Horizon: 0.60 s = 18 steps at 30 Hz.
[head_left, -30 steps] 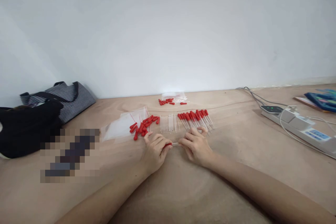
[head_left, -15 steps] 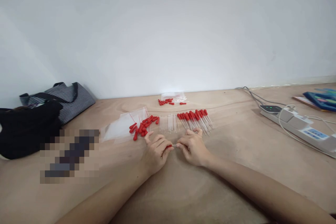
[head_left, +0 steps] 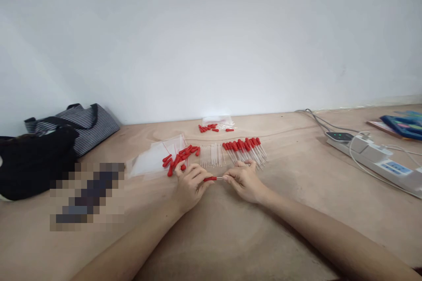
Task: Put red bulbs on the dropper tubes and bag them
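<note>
My left hand [head_left: 193, 186] pinches a red rubber dropper bulb [head_left: 211, 178], whose neck points right. My right hand [head_left: 243, 183] grips a thin clear dropper tube [head_left: 220, 178], mostly hidden by its fingers. The tube's visible end meets the bulb's neck; how deep it sits inside I cannot tell. Beyond my hands lies a row of bare clear tubes [head_left: 211, 155]. To its right, several droppers with red bulbs [head_left: 247, 147] lie side by side. Loose red bulbs [head_left: 181, 156] are heaped just beyond my left hand, partly over clear plastic bags [head_left: 148, 160].
Near the wall lie more red bulbs [head_left: 207, 127] and thin tubes beside a small clear bag [head_left: 216, 119]. A white power strip [head_left: 376, 158] with cables stands right. A striped bag [head_left: 95, 125], a black bag [head_left: 42, 162] and a pixelated object [head_left: 90, 195] are on the left.
My left hand has shifted slightly left and its grip has loosened, so more of the red bulb shows. My right hand has moved slightly right, still holding the tube against the bulb.
</note>
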Available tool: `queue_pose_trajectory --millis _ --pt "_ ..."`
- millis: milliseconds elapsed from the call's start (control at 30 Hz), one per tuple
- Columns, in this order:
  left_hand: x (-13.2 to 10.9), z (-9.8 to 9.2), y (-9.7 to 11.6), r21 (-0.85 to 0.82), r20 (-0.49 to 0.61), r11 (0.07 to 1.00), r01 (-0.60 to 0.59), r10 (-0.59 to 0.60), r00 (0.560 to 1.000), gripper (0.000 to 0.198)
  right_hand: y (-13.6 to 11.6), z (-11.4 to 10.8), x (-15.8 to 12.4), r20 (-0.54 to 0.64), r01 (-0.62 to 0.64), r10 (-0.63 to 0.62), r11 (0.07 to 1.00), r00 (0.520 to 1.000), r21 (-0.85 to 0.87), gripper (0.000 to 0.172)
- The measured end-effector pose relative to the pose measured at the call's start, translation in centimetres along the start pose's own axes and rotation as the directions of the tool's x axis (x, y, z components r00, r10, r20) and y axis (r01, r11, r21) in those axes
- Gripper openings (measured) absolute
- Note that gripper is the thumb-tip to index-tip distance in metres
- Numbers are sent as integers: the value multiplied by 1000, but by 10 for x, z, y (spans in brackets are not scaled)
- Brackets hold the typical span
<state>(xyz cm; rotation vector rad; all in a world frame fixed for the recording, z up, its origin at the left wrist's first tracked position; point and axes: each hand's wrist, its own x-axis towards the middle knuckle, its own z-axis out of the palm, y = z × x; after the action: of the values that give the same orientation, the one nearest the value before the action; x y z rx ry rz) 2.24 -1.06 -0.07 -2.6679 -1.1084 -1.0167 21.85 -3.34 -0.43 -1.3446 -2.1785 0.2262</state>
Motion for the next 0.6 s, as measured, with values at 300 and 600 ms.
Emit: queue_pose_trajectory --millis 300,600 --pt "-1 6 -9 92 -15 994 56 -55 998 22 7 0 -3 -66 120 -141 961 988 -247 22" --pt "1 8 -41 213 -65 937 278 -270 961 27 39 -1 25 -311 -423 332 856 891 -297 30"
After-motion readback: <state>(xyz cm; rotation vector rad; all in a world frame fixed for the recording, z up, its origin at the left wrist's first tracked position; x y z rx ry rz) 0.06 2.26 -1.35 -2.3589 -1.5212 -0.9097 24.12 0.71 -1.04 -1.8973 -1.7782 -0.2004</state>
